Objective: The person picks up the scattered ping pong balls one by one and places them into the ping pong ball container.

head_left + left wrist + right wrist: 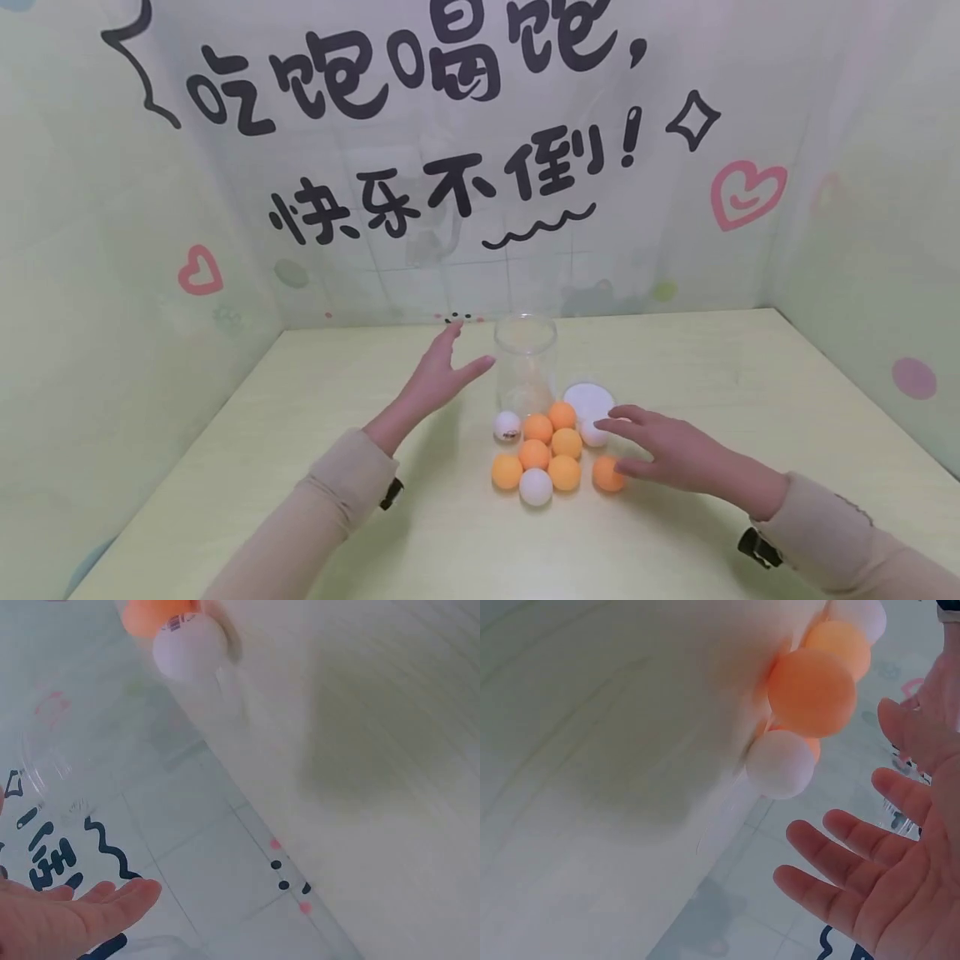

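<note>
A clear, lidless jar (525, 367) stands upright near the back of the table. In front of it lie several orange table tennis balls (534, 455) and 3 white ones, among them a printed white ball (507, 426) and a plain white ball (536, 487). My left hand (438, 379) is held left of the jar, fingers extended and thumb spread, apart from it. On the other side, my right hand (678, 450) hovers by an orange ball (608, 473) and a white ball (595, 432). Its palm looks bare in the right wrist view, fingers (840, 900) loosely spread.
Behind the balls, right of the jar, a round white lid (588, 400) lies flat on the pale wooden table (697, 375). A printed curtain (637, 275) with dark lettering and hearts hangs along the table's back edge and both sides.
</note>
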A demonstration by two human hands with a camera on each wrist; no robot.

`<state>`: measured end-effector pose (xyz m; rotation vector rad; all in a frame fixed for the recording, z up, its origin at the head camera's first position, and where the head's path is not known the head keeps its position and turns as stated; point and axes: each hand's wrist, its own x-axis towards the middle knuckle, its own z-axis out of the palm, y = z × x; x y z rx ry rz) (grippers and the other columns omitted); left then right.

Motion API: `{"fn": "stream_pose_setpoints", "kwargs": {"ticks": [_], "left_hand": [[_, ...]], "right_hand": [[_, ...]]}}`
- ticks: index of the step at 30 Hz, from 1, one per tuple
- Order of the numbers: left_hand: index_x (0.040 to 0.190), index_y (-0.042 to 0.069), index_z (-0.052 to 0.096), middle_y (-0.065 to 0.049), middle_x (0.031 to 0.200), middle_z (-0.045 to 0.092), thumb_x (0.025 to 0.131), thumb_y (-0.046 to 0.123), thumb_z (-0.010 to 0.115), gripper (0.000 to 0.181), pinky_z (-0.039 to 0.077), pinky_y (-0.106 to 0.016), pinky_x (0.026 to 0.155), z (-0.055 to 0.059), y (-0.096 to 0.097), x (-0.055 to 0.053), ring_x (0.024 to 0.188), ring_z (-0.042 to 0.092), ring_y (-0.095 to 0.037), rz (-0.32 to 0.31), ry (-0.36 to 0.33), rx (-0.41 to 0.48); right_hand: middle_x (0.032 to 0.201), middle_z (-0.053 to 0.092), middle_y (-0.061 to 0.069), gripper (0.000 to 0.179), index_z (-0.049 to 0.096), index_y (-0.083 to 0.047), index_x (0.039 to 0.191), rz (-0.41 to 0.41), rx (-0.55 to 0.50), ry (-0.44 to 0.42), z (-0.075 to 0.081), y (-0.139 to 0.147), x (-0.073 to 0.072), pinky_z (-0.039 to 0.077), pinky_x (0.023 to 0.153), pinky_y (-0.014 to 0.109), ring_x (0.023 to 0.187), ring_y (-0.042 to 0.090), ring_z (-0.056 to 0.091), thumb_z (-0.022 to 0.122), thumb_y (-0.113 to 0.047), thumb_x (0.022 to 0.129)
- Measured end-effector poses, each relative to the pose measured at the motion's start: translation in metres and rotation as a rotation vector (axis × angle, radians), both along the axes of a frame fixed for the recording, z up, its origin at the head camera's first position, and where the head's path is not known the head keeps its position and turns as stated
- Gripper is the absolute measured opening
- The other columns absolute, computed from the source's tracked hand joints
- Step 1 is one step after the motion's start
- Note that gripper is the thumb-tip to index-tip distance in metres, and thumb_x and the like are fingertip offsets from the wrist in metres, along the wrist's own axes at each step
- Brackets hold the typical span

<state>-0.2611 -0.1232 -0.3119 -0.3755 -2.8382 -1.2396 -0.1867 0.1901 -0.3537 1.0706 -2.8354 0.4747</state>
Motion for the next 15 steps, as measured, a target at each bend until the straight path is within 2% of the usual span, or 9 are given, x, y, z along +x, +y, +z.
{"fn": "stream_pose_setpoints", "kwargs": {"ticks": [6,9,15], "left_hand": [[0.147,0.011,0.013,-0.011,0.15,0.02,0.083,0.049,0.06,0.088,0.023,-0.05,0.107,0.004,0.028,-0.005,0.137,0.022,-0.028,-0.006,0.0,0.059],[0.147,0.013,0.013,-0.01,0.151,0.017,0.081,0.05,0.062,0.09,0.022,-0.048,0.108,0.003,0.038,-0.009,0.137,0.02,-0.027,-0.003,-0.01,0.079],[0.146,0.011,0.018,-0.012,0.15,0.02,0.079,0.045,0.067,0.089,0.023,-0.049,0.107,0.0,0.048,-0.014,0.137,0.021,-0.029,0.002,-0.006,0.13]], "right_hand": [[0.107,0.057,0.007,0.034,0.063,-0.012,0.112,0.086,0.031,0.049,-0.004,-0.008,-0.001,0.05,0.068,0.032,0.081,0.016,0.057,0.068,-0.024,0.081],[0.103,0.057,0.004,0.028,0.066,-0.013,0.107,0.109,0.021,0.045,-0.007,-0.009,-0.002,0.049,0.066,0.029,0.078,0.012,0.055,0.069,-0.022,0.08],[0.094,0.056,0.0,0.022,0.067,-0.016,0.099,0.154,0.001,0.065,-0.009,-0.013,0.0,0.046,0.061,0.023,0.073,0.008,0.051,0.071,-0.017,0.078]]}}
